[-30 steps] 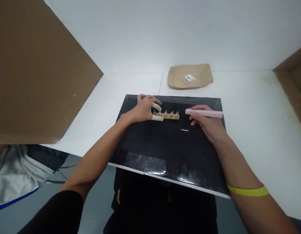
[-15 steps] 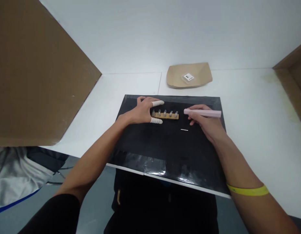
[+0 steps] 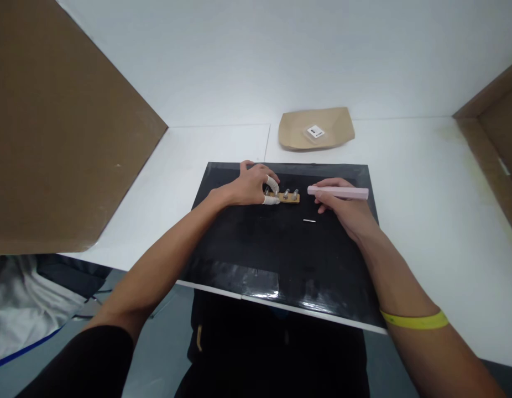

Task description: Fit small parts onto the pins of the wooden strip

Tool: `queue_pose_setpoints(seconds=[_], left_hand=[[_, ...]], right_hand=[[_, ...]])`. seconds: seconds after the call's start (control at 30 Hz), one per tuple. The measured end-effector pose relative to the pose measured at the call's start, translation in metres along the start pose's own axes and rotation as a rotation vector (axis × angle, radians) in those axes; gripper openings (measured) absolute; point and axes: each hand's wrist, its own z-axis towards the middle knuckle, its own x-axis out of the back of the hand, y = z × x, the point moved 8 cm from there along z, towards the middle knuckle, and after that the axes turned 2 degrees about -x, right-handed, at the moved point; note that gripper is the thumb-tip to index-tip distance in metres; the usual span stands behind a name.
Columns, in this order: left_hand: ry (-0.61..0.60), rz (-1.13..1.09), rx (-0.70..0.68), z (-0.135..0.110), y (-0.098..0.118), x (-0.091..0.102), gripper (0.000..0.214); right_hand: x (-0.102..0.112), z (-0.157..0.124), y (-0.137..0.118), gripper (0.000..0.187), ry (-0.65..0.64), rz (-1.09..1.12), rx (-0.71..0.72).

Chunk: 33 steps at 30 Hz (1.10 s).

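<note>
Thumb and index finger of my left hand (image 3: 254,186), both in white ribbed finger covers, close round a small clear piece near the left part of a short yellow-brown strip (image 3: 290,198). Several such clear pieces (image 3: 286,194) stand in a row along this strip; my fingers partly hide those at the left. My right hand (image 3: 343,204) grips a pale pink, faceted bar (image 3: 343,192) that points left towards the strip. A thin silvery pin (image 3: 309,221) lies on the black mat (image 3: 256,243), below and left of my right hand.
Behind the mat stands a brown paper tray (image 3: 334,119) with a small clear case (image 3: 316,132) bearing a white label. Cardboard panels (image 3: 65,138) rise at the left and right of the white table (image 3: 426,221).
My left thumb and index finger, wide apart round the strip before, have closed in on one clear piece. My right hand keeps hold of the pink bar. The view has shifted slightly.
</note>
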Motion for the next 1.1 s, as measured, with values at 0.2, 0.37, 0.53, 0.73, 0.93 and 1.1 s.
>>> queue_pose_setpoints(seconds=[0.2, 0.37, 0.53, 0.73, 0.93, 1.1], left_hand=[[0.033, 0.012, 0.018, -0.002, 0.003, 0.000, 0.018], [0.071, 0.023, 0.025, -0.005, 0.007, -0.002, 0.016], [0.102, 0.045, 0.022, -0.006, 0.010, -0.004, 0.012], [0.115, 0.134, -0.010, -0.007, 0.018, -0.005, 0.010], [0.131, 0.285, -0.042, -0.008, 0.027, -0.005, 0.013], [0.229, 0.257, -0.028, -0.026, 0.044, 0.005, 0.013]], right_hand=[[-0.001, 0.000, -0.001, 0.029, -0.002, -0.008, 0.011], [-0.002, 0.000, -0.003, 0.031, -0.009, -0.012, 0.015], [-0.001, 0.000, -0.002, 0.031, -0.009, 0.001, 0.014], [0.001, 0.002, 0.002, 0.029, -0.018, 0.009, 0.024], [0.002, 0.001, 0.003, 0.027, -0.018, -0.002, 0.028], [0.001, 0.001, 0.002, 0.027, -0.017, -0.001, 0.021]])
